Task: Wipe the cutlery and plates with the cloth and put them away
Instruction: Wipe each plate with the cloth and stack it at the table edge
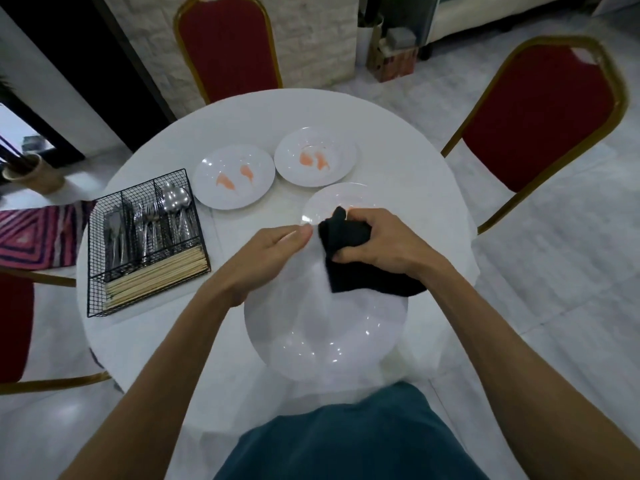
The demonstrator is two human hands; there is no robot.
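My left hand (263, 261) grips the left rim of a large white plate (322, 334), lifted over the near edge of the round white table (398, 161). With a black cloth (346, 237) bunched in it, my right hand (384, 240) presses on the plate's upper part. Another white plate (346, 199) lies on the table just behind my hands. Further back sit two white plates with orange smears, one to the left (207, 178) and one to the right (343, 157). A black wire basket (100, 271) at the left holds spoons, forks and knives (149, 223) and wooden chopsticks (156, 275).
Red chairs with gold frames stand around the table: one at the far side (228, 46), one at the right (540, 112), one at the left edge (17, 323). A striped rug (34, 237) lies on the floor at the left.
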